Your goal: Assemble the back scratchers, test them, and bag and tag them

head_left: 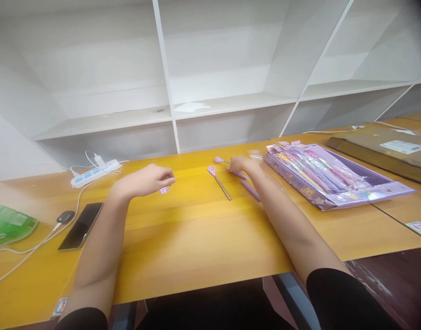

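Note:
My left hand [148,180] is closed above the table's left half, fingers curled. From beneath its fingertips shows a small pink-and-white printed tag [164,189], which it appears to pinch. Farther right, my right hand [244,164] has its fingers closed at the metal rod of a back scratcher [218,160] with a purple hand-shaped head. Another such back scratcher [220,183] lies on the table just left of that hand. Close under the right hand and forearm lie a purple tube [238,173] and a second purple tube [251,190].
On the right stands a purple display box [317,197] holding several wrapped colourful sticks, with a cardboard box [372,146] behind. A phone [81,227], cables, a power strip [95,173] and a green packet [11,224] lie left. White shelving [231,103] borders the table's back.

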`<act>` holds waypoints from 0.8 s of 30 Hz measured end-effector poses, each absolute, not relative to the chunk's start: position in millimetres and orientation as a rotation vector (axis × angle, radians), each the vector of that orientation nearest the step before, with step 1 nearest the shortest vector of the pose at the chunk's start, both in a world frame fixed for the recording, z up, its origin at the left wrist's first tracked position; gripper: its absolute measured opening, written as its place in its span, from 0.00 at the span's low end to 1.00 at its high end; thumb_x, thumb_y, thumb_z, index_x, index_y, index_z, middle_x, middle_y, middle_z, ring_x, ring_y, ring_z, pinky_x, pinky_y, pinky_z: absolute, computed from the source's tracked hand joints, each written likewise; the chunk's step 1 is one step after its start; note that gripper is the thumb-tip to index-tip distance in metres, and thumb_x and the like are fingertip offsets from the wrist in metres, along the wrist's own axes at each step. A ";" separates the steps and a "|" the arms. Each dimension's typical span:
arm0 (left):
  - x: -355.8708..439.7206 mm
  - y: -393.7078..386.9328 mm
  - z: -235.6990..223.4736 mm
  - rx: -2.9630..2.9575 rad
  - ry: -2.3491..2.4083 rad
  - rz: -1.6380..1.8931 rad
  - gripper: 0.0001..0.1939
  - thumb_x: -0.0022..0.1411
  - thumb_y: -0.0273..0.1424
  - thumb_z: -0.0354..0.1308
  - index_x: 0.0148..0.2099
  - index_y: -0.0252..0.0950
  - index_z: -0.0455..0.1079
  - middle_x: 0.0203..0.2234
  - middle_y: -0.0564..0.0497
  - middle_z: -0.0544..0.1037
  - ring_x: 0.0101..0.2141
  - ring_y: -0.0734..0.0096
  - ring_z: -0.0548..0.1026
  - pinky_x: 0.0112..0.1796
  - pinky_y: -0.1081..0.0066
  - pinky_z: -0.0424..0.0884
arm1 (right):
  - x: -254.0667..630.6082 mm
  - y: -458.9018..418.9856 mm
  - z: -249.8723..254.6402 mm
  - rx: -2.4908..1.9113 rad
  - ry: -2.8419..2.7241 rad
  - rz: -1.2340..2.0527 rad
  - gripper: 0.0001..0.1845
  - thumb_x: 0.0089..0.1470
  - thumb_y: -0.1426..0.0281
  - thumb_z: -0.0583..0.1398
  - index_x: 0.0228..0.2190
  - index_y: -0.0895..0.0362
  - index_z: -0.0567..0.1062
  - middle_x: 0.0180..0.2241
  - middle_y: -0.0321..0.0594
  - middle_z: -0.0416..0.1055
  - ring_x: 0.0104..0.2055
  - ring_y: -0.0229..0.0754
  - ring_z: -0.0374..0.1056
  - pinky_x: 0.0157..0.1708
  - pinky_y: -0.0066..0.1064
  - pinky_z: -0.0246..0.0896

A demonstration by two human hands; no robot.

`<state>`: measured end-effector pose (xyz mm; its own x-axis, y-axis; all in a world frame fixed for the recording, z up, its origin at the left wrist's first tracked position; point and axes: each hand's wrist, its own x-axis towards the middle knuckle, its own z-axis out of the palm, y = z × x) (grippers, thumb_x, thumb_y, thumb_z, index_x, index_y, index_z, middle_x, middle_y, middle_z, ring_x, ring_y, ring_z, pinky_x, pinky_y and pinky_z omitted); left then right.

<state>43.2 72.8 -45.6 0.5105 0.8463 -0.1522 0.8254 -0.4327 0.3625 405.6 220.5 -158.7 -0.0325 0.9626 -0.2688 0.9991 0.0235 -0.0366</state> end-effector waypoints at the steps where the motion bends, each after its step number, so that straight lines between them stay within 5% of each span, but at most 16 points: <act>1: 43.9 72.6 -45.7 2.365 1.384 0.068 0.20 0.72 0.52 0.54 0.41 0.44 0.79 0.36 0.48 0.88 0.35 0.58 0.83 0.34 0.65 0.70 | 403.2 217.8 -153.3 2.069 2.136 -0.339 0.24 0.72 0.58 0.67 0.61 0.58 0.77 0.60 0.50 0.75 0.57 0.49 0.77 0.57 0.48 0.78; 7: 47.5 74.5 -52.1 2.348 1.416 0.056 0.23 0.75 0.54 0.52 0.50 0.43 0.77 0.37 0.47 0.87 0.38 0.57 0.84 0.35 0.65 0.72 | 374.1 177.6 -101.6 2.030 2.561 -0.470 0.12 0.71 0.63 0.63 0.45 0.59 0.82 0.37 0.42 0.78 0.38 0.40 0.73 0.38 0.29 0.63; 10: 52.0 74.6 -55.3 2.337 1.408 0.161 0.28 0.75 0.57 0.54 0.60 0.41 0.74 0.46 0.43 0.87 0.43 0.55 0.86 0.41 0.63 0.77 | 355.0 146.7 -82.9 1.928 2.930 -0.669 0.16 0.70 0.55 0.62 0.43 0.55 0.80 0.31 0.33 0.69 0.32 0.36 0.63 0.31 0.28 0.55; 14: 62.9 66.6 -52.2 2.451 1.209 0.501 0.27 0.74 0.54 0.60 0.64 0.43 0.73 0.61 0.42 0.82 0.55 0.54 0.83 0.45 0.63 0.81 | 332.8 109.1 -73.6 1.542 3.442 -1.391 0.21 0.61 0.49 0.71 0.37 0.54 0.78 0.25 0.27 0.54 0.28 0.35 0.52 0.28 0.29 0.49; 21: 67.7 43.4 -40.7 2.562 1.260 0.795 0.17 0.81 0.43 0.50 0.54 0.40 0.76 0.35 0.51 0.82 0.32 0.69 0.78 0.36 0.70 0.75 | 316.9 75.8 -65.4 1.052 3.444 -2.144 0.28 0.60 0.41 0.71 0.41 0.52 0.76 0.24 0.27 0.55 0.23 0.34 0.48 0.22 0.30 0.45; 24: 62.8 35.4 -34.7 2.597 1.330 0.865 0.21 0.83 0.46 0.47 0.56 0.41 0.77 0.35 0.51 0.81 0.32 0.68 0.76 0.37 0.70 0.72 | 321.5 79.0 -61.8 1.002 3.494 -2.373 0.31 0.63 0.36 0.66 0.35 0.51 0.73 0.23 0.27 0.53 0.21 0.34 0.48 0.21 0.30 0.46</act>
